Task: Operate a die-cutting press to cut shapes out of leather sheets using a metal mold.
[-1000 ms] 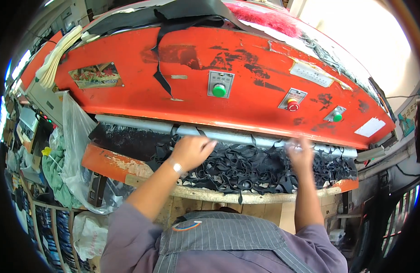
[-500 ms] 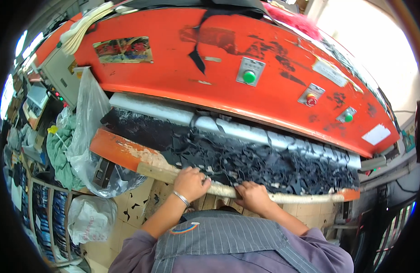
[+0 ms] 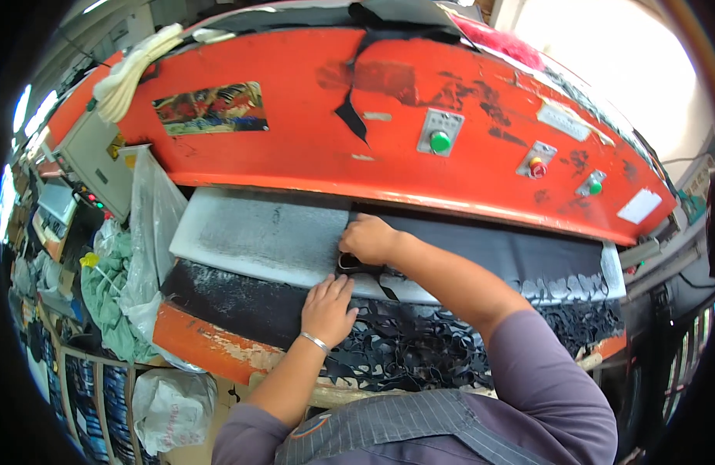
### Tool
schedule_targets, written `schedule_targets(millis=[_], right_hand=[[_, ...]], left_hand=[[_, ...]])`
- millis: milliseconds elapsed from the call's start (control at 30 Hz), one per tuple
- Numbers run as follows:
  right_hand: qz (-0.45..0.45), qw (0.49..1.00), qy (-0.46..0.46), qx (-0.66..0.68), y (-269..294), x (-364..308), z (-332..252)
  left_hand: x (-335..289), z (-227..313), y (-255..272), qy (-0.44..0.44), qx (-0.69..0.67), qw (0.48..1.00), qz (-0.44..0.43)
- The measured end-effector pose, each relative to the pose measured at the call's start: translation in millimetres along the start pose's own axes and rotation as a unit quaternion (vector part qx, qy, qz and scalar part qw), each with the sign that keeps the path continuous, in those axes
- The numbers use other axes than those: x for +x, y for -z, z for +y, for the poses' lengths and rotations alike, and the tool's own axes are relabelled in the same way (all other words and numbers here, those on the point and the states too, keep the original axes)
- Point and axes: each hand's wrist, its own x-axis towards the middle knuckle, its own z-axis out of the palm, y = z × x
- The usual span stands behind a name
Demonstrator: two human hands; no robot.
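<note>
My right hand (image 3: 369,239) reaches under the front of the red press, its fingers curled down around a small cutting die (image 3: 348,262) with a rounded metal edge. Part of the die is hidden by the hand. It sits at the left end of a black sheet (image 3: 481,252) that covers the right part of a pale cutting board (image 3: 257,232). My left hand (image 3: 329,308) lies with its fingers stretched out near the board's front edge, left of a heap of black cut scraps (image 3: 419,341).
The red press (image 3: 288,147) spans the far side, with green buttons (image 3: 440,142) and a red knob (image 3: 537,168) on its front. A worn orange ledge (image 3: 210,337) runs along the near side. Clear plastic (image 3: 152,225) hangs at the left, beside green cloth (image 3: 106,298).
Both hands have left the near ledge; my right hand has gone forward to the die, my left onto the black surface by the board. More of the pale board and the black sheet now show.
</note>
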Motion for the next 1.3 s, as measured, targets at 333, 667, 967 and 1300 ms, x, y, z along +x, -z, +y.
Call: schedule_targets(millis=[333,667,967,1300], right_hand=[[0.242,0.829,-0.439,0.250,-19.8,-124.2,36.8],[0.253,0.693,-0.568,0.363,-61.1,-152.4,-5.5],[0.244,0.861,-0.369,0.252,-80.0,-177.8,0.1],[0.263,0.877,-0.365,0.169,-66.9,-157.8,-13.9]], left_hand=[[33.3,5.8,4.2,0.031,-0.134,0.989,0.061],[88.5,26.5,-69.4,0.123,-0.234,0.964,-0.040],[89.8,36.4,-57.1,0.108,-0.200,0.974,0.000],[87.5,25.8,-47.6,0.129,-0.173,0.976,0.039]])
